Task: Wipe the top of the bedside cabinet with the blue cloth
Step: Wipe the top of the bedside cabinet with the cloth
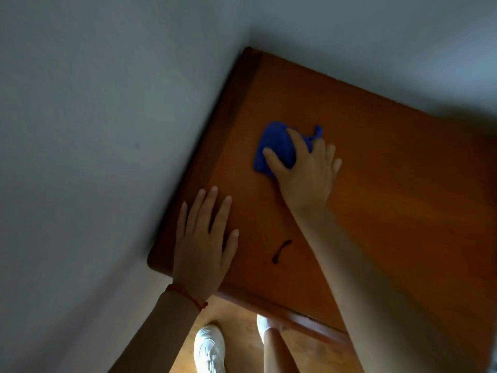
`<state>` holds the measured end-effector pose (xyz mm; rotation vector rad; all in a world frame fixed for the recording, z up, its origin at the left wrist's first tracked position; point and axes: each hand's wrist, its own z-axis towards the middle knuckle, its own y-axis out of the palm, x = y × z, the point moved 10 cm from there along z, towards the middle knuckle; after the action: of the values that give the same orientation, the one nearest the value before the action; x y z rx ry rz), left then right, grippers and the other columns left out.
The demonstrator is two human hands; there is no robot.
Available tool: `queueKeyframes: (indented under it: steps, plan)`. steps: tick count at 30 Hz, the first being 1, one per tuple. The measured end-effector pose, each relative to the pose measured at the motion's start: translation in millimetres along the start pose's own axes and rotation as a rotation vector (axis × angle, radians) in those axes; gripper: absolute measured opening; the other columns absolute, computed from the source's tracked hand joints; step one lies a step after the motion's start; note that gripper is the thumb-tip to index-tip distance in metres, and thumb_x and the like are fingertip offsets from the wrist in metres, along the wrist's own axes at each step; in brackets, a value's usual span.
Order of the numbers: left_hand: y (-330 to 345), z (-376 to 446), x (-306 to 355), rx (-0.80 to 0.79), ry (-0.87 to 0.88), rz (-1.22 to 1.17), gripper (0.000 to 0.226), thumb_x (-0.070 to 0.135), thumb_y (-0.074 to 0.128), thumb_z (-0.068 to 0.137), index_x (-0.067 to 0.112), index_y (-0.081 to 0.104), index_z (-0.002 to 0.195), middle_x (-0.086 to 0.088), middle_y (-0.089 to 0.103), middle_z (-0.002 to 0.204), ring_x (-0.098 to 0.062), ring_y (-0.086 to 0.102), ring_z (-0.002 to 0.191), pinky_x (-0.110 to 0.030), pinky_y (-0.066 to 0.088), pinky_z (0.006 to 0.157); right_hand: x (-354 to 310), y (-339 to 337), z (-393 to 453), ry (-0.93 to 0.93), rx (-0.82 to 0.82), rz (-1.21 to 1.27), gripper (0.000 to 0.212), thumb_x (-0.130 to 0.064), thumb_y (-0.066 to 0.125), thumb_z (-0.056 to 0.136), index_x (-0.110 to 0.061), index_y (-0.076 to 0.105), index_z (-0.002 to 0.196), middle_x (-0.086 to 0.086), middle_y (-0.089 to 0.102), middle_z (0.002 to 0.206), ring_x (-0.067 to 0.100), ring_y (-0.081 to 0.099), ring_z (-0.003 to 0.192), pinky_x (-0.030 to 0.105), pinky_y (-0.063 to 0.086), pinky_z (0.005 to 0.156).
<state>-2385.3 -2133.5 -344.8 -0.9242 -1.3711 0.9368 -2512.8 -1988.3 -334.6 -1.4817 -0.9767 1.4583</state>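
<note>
Mid-wipe, right hand [304, 168] flat, pressing cloth [277, 146] on cabinet top [390, 184]; left hand [204, 238] flat near front corner; cloth may bunch, missing dark smear [281, 251]

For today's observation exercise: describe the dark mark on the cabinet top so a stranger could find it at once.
Start at the wooden bedside cabinet set in the wall corner. Near its front edge, between the flat left hand and the right forearm, lies the dark mark. It is a short curved streak, the only dark blemish on the wood, well below the blue cloth.
</note>
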Motion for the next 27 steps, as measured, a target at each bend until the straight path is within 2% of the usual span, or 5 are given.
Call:
queueKeyframes:
  steps: [3,9,16,20,27]
  plan:
    - [-7.6,-22.1,-12.5,0.023,0.036,0.0,0.051,0.041,0.023,0.097,0.007,0.043,0.131,-0.023,0.045,0.137,-0.035,0.031,0.131,-0.056,0.018,0.104,1.6,5.7,-17.6,0.119,0.042,0.075,0.061,-0.059,0.045,0.083,-0.023,0.04,0.132,0.016,0.051,0.118,0.031,0.04,0.104,0.037,0.021,0.086]
    - [-8.2,-48.2,-23.2,0.031,0.146,0.038,0.05,0.032,0.032,0.094,-0.001,0.049,0.127,-0.027,0.046,0.134,-0.041,0.038,0.126,-0.056,0.021,0.103,-27.4,9.2,-166.9,0.019,0.004,0.014,0.058,-0.059,0.042,0.08,-0.017,0.054,0.118,0.014,0.059,0.093,0.029,0.052,0.08,0.034,0.035,0.072]
    - [-10.7,-57.2,-29.7,0.063,0.138,-0.02,0.05,0.027,0.038,0.09,-0.001,0.045,0.131,-0.027,0.041,0.138,-0.034,0.027,0.13,-0.05,0.02,0.106,-34.9,15.2,-107.8,0.031,0.04,0.024,0.06,-0.06,0.045,0.082,-0.022,0.044,0.129,0.015,0.053,0.111,0.031,0.042,0.097,0.034,0.018,0.077]
    - [-12.4,-66.6,-35.0,0.074,0.101,-0.04,0.049,0.026,0.038,0.09,-0.003,0.045,0.13,-0.028,0.041,0.138,-0.042,0.033,0.129,-0.05,0.022,0.105,-30.1,9.3,-158.8,0.026,0.074,0.039,0.06,-0.06,0.044,0.082,-0.018,0.048,0.125,0.015,0.057,0.1,0.028,0.046,0.086,0.027,0.012,0.07]
    - [-14.2,-86.7,-42.8,0.074,-0.003,-0.087,0.05,0.025,0.04,0.089,-0.005,0.047,0.128,-0.03,0.04,0.137,-0.045,0.035,0.128,-0.057,0.031,0.103,-33.7,8.7,-194.9,-0.071,-0.011,-0.01,0.062,-0.061,0.04,0.079,-0.015,0.055,0.118,0.016,0.059,0.093,0.031,0.05,0.083,0.032,0.023,0.073]
